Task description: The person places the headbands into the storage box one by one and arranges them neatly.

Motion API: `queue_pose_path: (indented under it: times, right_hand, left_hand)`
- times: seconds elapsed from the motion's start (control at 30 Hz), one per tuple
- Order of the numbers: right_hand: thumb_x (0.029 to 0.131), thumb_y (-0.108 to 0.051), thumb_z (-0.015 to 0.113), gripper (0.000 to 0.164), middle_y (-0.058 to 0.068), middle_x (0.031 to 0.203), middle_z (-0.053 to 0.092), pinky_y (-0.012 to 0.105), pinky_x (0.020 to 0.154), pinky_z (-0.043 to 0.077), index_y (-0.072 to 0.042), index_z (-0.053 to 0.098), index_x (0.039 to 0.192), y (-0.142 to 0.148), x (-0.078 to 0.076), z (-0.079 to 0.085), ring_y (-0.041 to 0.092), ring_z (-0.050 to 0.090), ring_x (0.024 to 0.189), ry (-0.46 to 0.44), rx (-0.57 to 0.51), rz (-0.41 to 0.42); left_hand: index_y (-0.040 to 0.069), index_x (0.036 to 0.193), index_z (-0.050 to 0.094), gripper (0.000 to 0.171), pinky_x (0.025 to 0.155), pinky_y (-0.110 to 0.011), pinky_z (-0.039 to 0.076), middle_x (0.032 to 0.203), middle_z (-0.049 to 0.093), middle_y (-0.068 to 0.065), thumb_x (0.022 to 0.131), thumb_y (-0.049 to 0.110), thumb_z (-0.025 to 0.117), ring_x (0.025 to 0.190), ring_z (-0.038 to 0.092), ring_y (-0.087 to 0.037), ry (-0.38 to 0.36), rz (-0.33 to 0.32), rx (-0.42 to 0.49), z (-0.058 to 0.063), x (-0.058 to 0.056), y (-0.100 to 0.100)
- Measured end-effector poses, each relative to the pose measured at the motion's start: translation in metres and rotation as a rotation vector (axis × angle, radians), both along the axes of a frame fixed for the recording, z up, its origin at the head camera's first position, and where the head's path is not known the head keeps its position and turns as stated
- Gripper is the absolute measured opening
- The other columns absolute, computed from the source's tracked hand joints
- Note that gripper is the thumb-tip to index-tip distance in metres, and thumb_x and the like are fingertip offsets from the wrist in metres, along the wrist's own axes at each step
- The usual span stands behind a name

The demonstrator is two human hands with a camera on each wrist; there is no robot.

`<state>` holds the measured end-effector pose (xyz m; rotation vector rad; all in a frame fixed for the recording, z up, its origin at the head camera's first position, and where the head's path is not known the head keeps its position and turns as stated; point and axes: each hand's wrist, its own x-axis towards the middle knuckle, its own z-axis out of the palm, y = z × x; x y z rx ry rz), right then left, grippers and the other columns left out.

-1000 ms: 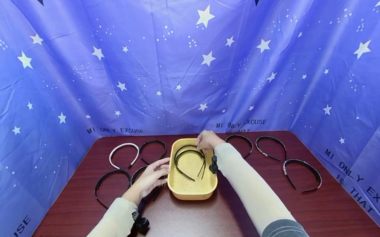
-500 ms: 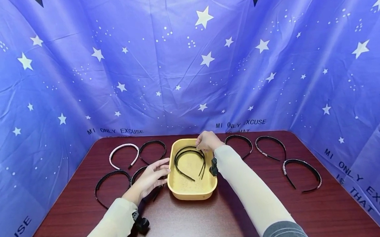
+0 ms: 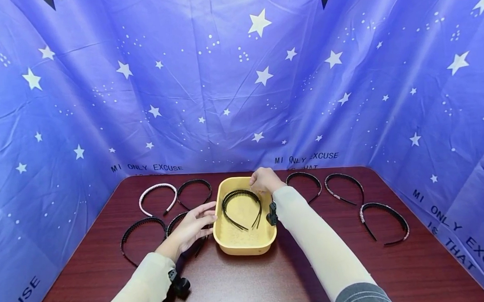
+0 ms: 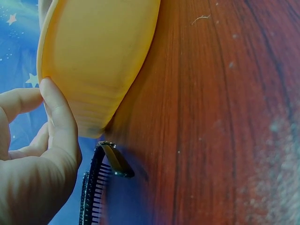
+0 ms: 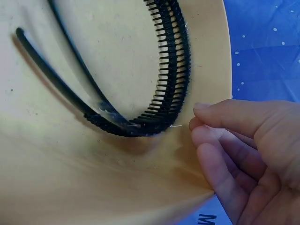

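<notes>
We count two headbands [image 3: 240,192] in one bin [image 3: 246,242] and seven others [image 3: 157,185] on the table [image 3: 231,282], the pair lying between our relaxed left hand [image 3: 192,226], touching the bin, and our loosely curled, unladen right hand [image 3: 265,180].

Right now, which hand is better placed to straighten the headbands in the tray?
Likely the right hand: its fingertips are beside the headbands at the tray's far right, with no visible hold on them. The left hand touches the tray's outer left side.

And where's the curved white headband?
In the head view, the curved white headband lies at the back left of the reddish-brown table, left of a slim black headband and the rectangular yellow tub.
</notes>
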<state>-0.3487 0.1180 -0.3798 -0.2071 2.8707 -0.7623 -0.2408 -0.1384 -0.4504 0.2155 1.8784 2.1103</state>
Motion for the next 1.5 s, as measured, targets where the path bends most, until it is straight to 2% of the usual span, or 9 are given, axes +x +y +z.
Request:
queue_pose_path:
  times: [0.37,0.57,0.8,0.97,1.17,1.5]
  right_hand:
    - [0.082,-0.001,0.073,0.014,0.004,0.085,0.07,0.025,0.057,0.053,-0.009,0.075,0.094,0.001,-0.003,0.001,0.012,0.063,0.058,-0.018,-0.037,0.009]
    - [0.083,-0.001,0.075,0.011,0.008,0.084,0.07,0.029,0.061,0.058,-0.006,0.073,0.093,0.002,-0.003,0.0,0.019,0.069,0.065,-0.047,-0.115,0.015]
    - [0.085,0.0,0.075,0.014,0.011,0.079,0.072,0.033,0.063,0.059,-0.002,0.073,0.099,0.006,-0.001,0.001,0.023,0.07,0.069,-0.09,-0.187,0.028]
    - [0.085,-0.003,0.077,0.014,0.007,0.079,0.072,0.031,0.06,0.059,-0.004,0.074,0.099,0.006,-0.002,0.003,0.023,0.07,0.072,-0.092,-0.169,0.05]
    - [0.085,-0.004,0.077,0.016,0.006,0.081,0.072,0.034,0.063,0.059,-0.004,0.074,0.1,0.007,-0.001,0.007,0.026,0.071,0.076,-0.092,-0.166,0.072]
    - [0.088,-0.009,0.075,0.019,0.003,0.086,0.073,0.033,0.063,0.059,-0.004,0.073,0.107,0.014,0.008,0.02,0.028,0.071,0.085,-0.061,-0.114,0.143]
  left_hand:
    - [0.0,0.152,0.035,0.06,0.085,-0.036,0.054,0.134,0.051,-0.027,0.098,0.004,0.059,0.11,0.059,-0.024,0.007,-0.001,-0.002,-0.001,-0.001,-0.001]
    - [-0.001,0.152,0.035,0.059,0.085,-0.036,0.054,0.133,0.052,-0.026,0.098,0.004,0.059,0.109,0.06,-0.022,0.005,-0.002,0.009,-0.002,-0.001,-0.001]
    - [0.0,0.152,0.035,0.061,0.086,-0.036,0.054,0.134,0.051,-0.027,0.097,0.004,0.061,0.11,0.059,-0.025,-0.002,-0.007,0.007,-0.001,-0.001,0.0]
    - [0.0,0.152,0.035,0.06,0.086,-0.037,0.054,0.134,0.051,-0.027,0.097,0.004,0.06,0.11,0.059,-0.025,-0.004,-0.004,0.007,-0.001,0.0,-0.001]
    - [0.0,0.152,0.035,0.06,0.086,-0.036,0.054,0.134,0.051,-0.026,0.097,0.004,0.06,0.111,0.059,-0.026,0.0,-0.008,0.008,-0.001,0.0,-0.001]
    - [-0.001,0.152,0.034,0.06,0.084,-0.035,0.054,0.134,0.052,-0.025,0.097,0.004,0.06,0.111,0.059,-0.025,0.006,-0.004,0.004,-0.001,0.0,-0.001]
